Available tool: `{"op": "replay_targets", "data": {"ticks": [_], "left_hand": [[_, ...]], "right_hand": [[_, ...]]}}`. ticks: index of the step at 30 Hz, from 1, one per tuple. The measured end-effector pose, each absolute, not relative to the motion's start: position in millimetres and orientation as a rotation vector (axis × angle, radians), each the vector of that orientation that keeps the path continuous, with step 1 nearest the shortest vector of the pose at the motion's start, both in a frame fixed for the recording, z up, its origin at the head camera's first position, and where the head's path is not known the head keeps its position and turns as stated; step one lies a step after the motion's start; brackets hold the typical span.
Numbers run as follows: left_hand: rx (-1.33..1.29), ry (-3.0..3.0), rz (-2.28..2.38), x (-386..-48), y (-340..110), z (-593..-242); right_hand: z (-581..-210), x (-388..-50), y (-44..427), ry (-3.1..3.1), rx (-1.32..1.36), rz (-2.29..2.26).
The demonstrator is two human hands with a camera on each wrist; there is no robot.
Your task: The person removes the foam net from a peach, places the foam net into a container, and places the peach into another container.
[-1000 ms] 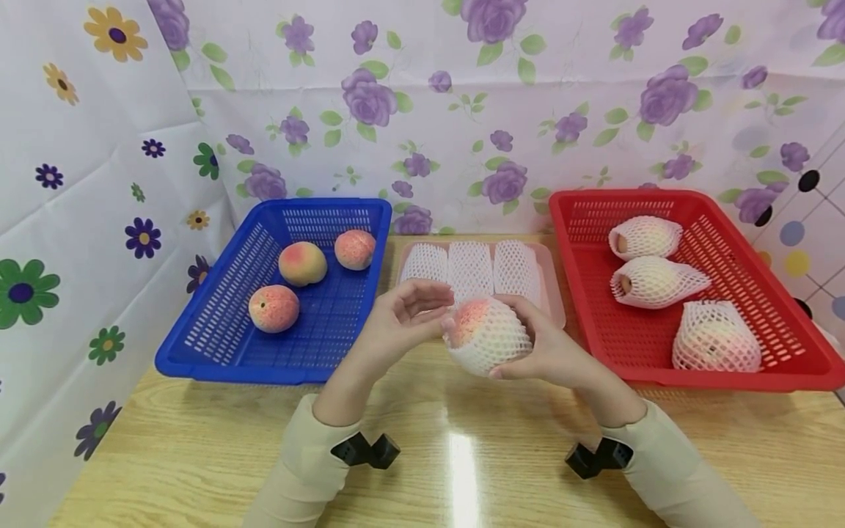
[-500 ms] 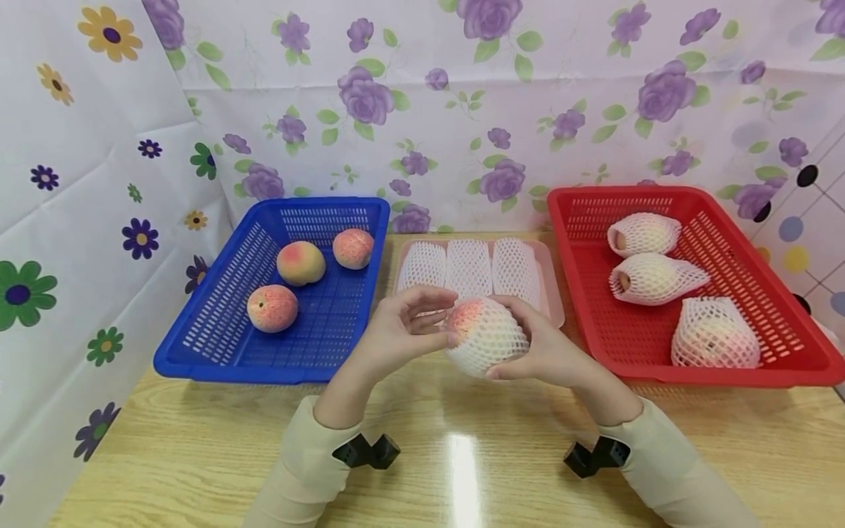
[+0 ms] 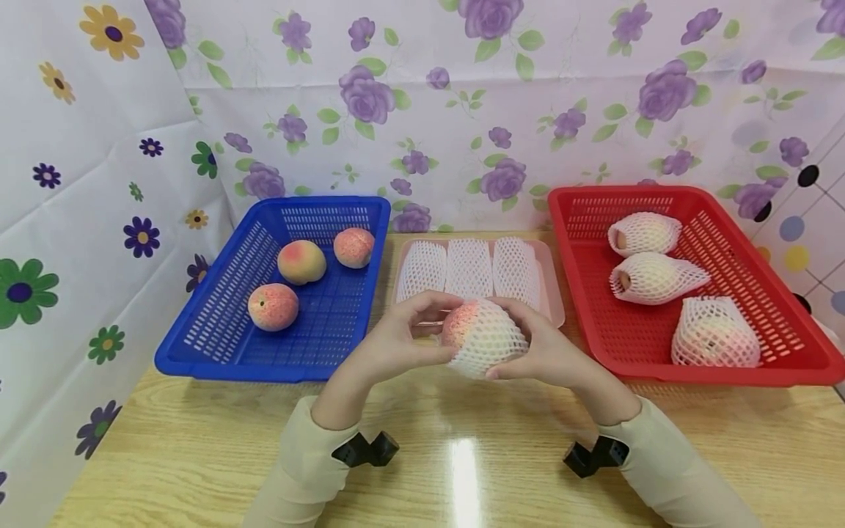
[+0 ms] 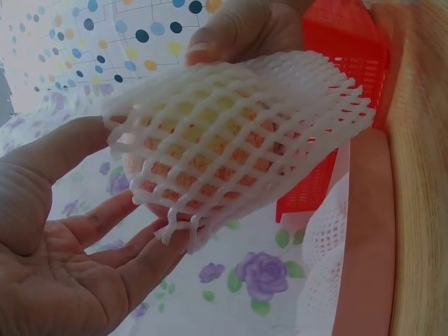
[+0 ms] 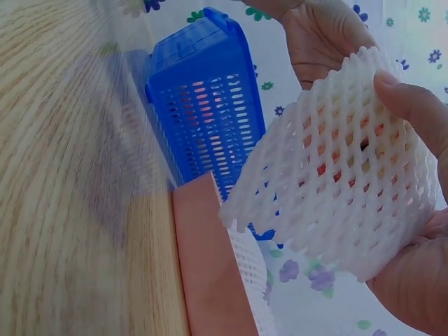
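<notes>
A peach (image 3: 460,323) partly covered by a white foam net sleeve (image 3: 491,341) is held above the table between both hands. My right hand (image 3: 551,352) grips it from the right, thumb below and fingers over the top. From the left, my left hand (image 3: 403,341) holds the peach's bare reddish end, thumb low and fingers curved over the far side. In the left wrist view the left thumb and fingertips touch the edge of the foam net (image 4: 210,147). The net's loose end sticks out past the fruit in the right wrist view (image 5: 280,189).
On the left stands a blue basket (image 3: 264,374) with three bare peaches (image 3: 301,262). A pink tray (image 3: 553,290) behind the hands holds foam net sleeves (image 3: 469,268). At right, a red basket (image 3: 713,376) holds three netted fruits (image 3: 660,279). Flowered cloth (image 3: 422,110) hangs behind.
My left hand's fingers and thumb have closed in around the peach's bare end. The right hand keeps its grip with hardly any movement.
</notes>
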State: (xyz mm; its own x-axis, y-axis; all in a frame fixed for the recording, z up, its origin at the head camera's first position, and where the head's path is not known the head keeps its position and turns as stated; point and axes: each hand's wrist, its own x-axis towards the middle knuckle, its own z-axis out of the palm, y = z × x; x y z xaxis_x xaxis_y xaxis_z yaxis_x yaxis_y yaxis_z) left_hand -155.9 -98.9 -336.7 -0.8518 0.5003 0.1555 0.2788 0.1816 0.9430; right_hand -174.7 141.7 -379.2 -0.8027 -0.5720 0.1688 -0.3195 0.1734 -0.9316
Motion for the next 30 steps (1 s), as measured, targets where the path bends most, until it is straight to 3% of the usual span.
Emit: {"op": "replay_targets", "data": {"ticks": [16,30], "left_hand": [[0.666,2.173,1.8,-161.5,-101.8,-341.6],[0.613,1.888,2.024,-166.2,-105.3,-345.8]], "right_hand": [[-374.5,-171.7,145.2,2.296,-0.554,-1.72],[-370.9,-170.0,145.5,2.302,-0.502,-1.838]]}}
